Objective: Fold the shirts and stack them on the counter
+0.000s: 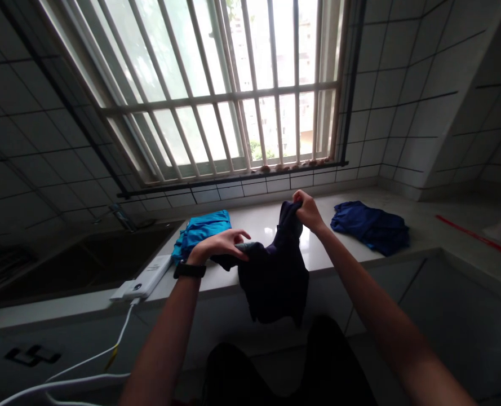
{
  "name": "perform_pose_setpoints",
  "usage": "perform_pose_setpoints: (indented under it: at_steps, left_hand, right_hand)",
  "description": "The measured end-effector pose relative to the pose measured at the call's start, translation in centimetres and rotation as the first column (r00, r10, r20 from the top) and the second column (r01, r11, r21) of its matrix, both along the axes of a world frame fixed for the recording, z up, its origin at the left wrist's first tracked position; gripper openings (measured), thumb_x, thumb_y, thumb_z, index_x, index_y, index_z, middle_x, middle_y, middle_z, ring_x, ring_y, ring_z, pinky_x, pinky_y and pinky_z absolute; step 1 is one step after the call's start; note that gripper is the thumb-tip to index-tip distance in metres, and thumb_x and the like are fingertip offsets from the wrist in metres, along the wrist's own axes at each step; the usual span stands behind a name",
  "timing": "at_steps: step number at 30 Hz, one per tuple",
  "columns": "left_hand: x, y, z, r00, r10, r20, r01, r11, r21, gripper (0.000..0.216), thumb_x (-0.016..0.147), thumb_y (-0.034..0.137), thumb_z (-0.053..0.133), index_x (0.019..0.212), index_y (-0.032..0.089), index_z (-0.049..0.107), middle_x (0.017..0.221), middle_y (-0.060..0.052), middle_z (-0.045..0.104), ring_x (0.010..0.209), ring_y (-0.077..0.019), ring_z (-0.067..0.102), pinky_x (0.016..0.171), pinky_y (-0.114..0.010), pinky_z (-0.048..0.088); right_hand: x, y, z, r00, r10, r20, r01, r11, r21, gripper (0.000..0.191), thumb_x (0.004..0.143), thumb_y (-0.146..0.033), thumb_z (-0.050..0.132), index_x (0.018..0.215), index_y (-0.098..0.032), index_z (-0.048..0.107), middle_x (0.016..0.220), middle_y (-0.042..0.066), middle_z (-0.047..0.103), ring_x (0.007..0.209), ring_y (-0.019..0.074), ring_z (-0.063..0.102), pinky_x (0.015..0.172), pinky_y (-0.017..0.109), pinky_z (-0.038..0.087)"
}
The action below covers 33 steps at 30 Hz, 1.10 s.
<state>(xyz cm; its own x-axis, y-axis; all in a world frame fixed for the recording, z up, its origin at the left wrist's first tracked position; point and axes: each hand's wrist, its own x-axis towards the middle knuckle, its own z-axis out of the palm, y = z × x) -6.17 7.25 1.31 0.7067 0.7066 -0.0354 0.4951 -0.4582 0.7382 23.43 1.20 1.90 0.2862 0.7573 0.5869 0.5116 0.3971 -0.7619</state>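
Observation:
A dark, nearly black garment [275,276] hangs in front of the counter edge, held up between my two hands. My right hand [308,211] is closed on its upper right part and lifts it above the countertop. At the upper left, my left hand [222,245] has the cloth between thumb and fingers, with a small greyish-green patch showing there. A black band circles my left wrist. Just behind that hand lies a folded bright blue cloth [203,228]. The garment's exact kind is too dark to tell.
A folded navy cloth [371,225] rests on the white countertop [258,217] at the right. To the left are a dark sink [85,259] with a faucet and a white power bank [151,276] with a cable. A red strip [474,234] lies far right; a barred window [225,90] is ahead.

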Motion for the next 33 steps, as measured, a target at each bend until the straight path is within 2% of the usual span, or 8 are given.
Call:
perform_pose_setpoints:
  at_steps: [4,8,15,21,24,28,30,33]
  left_hand:
    - [4.4,-2.1,-3.2,0.999,0.024,0.035,-0.023,1.000,-0.017,0.073,0.054,0.044,0.095,0.118,0.021,0.067,0.107,-0.009,0.072,0.098,-0.0262,0.071,0.076,-0.032,0.057]
    - [7.0,-3.7,-5.1,0.995,-0.038,0.096,0.038,0.999,-0.003,0.053,0.070,0.048,0.083,0.111,0.019,0.067,0.104,-0.008,0.073,0.093,-0.0245,0.069,0.077,-0.034,0.056]
    - [5.7,-2.9,-3.2,0.902,0.274,0.334,-0.361,0.903,0.232,0.012,0.073,0.030,0.069,0.080,0.021,0.065,0.080,-0.004,0.069,0.071,-0.0193,0.065,0.064,-0.031,0.051]
    - [7.8,-6.2,-3.1,0.980,0.018,0.199,-0.023,1.000,0.021,0.036,0.078,0.052,0.077,0.088,0.020,0.065,0.080,-0.007,0.073,0.074,-0.0216,0.069,0.067,-0.034,0.054]
    - [10.1,-8.9,-4.9,0.974,0.072,0.213,-0.064,0.997,-0.045,0.058,0.069,0.062,0.085,0.102,0.021,0.060,0.087,-0.007,0.073,0.076,-0.0220,0.070,0.066,-0.034,0.053]
    - [12.9,-11.5,-7.4,0.959,0.069,0.275,-0.102,0.989,0.111,0.071,0.071,0.059,0.085,0.127,0.026,0.056,0.091,-0.005,0.071,0.075,-0.0226,0.067,0.069,-0.036,0.053]
    - [13.7,-12.0,-8.1,0.970,-0.073,0.233,0.021,0.976,0.217,0.062,0.076,0.054,0.082,0.128,0.028,0.061,0.103,-0.007,0.071,0.080,-0.0232,0.067,0.074,-0.037,0.053]
    - [13.0,-11.3,-8.1,0.981,-0.172,0.095,0.140,0.951,0.277,0.023,0.081,0.043,0.075,0.093,0.023,0.073,0.093,-0.008,0.070,0.074,-0.0214,0.062,0.069,-0.035,0.050]
  right_hand:
    - [-1.1,-0.5,0.0,0.998,0.058,-0.012,-0.057,0.998,0.036,0.012,0.063,-0.021,0.048,0.073,-0.026,0.043,0.065,-0.005,0.043,0.064,0.0150,0.043,0.063,0.027,0.034]
    - [-0.5,-1.0,0.7,1.000,0.028,0.003,-0.028,0.998,0.056,0.018,0.057,-0.019,0.046,0.075,-0.026,0.043,0.067,-0.003,0.047,0.067,0.0165,0.046,0.064,0.028,0.036]
    - [3.7,-1.4,1.6,0.988,-0.153,-0.008,0.153,0.985,0.075,0.031,0.048,-0.018,0.045,0.078,-0.025,0.043,0.076,0.000,0.052,0.077,0.0194,0.052,0.074,0.030,0.043]
    - [2.7,-1.2,1.6,0.990,-0.122,-0.070,0.128,0.989,0.081,0.029,0.049,-0.018,0.045,0.077,-0.025,0.044,0.075,0.000,0.051,0.077,0.0191,0.053,0.075,0.030,0.045]
    - [1.7,-0.9,1.6,0.992,-0.113,-0.062,0.118,0.989,0.085,0.029,0.049,-0.018,0.046,0.078,-0.025,0.046,0.076,0.000,0.053,0.079,0.0196,0.054,0.077,0.030,0.045]
    - [0.8,-0.4,1.5,0.987,-0.159,-0.035,0.161,0.984,0.071,0.029,0.051,-0.018,0.046,0.079,-0.025,0.049,0.077,0.001,0.055,0.080,0.0203,0.055,0.076,0.030,0.045]
    - [0.7,-0.2,1.5,0.985,-0.169,-0.030,0.171,0.983,0.062,0.029,0.051,-0.017,0.046,0.079,-0.024,0.050,0.077,0.002,0.056,0.079,0.0204,0.055,0.075,0.031,0.045]
    - [1.8,-0.2,1.6,0.983,-0.182,-0.018,0.183,0.981,0.060,0.028,0.052,-0.016,0.047,0.079,-0.024,0.052,0.078,0.003,0.058,0.079,0.0206,0.057,0.076,0.031,0.046]
